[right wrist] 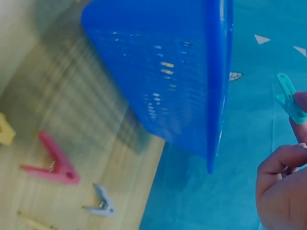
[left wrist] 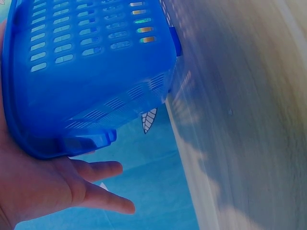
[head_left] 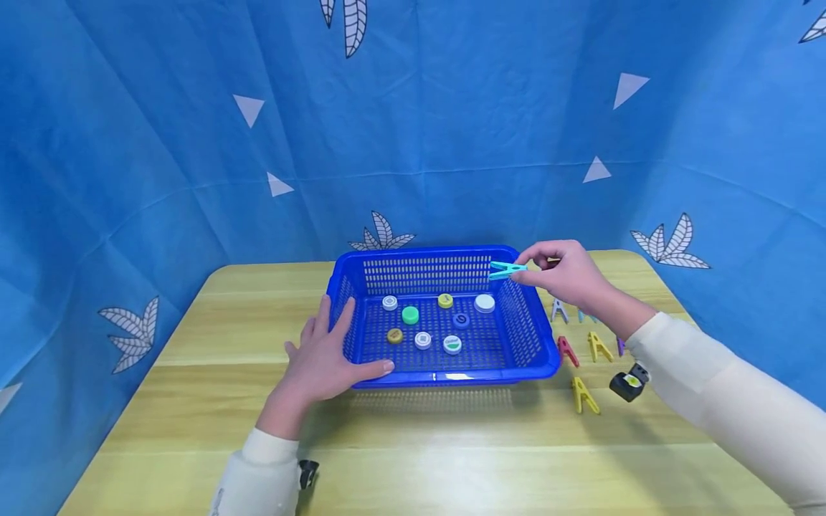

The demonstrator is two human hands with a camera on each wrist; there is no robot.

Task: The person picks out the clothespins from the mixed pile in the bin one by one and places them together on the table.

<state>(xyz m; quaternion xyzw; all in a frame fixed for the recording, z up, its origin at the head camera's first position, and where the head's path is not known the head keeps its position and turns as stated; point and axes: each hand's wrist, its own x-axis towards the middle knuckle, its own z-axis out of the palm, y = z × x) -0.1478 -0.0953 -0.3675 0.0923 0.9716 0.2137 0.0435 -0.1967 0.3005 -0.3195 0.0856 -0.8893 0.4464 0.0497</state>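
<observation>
The left hand lies flat against the basket, steadying it, while the right hand pinches a clothespin above its rim.

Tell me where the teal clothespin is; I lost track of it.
In the head view the teal clothespin is pinched in the right hand, over the basket's far right corner.
</observation>
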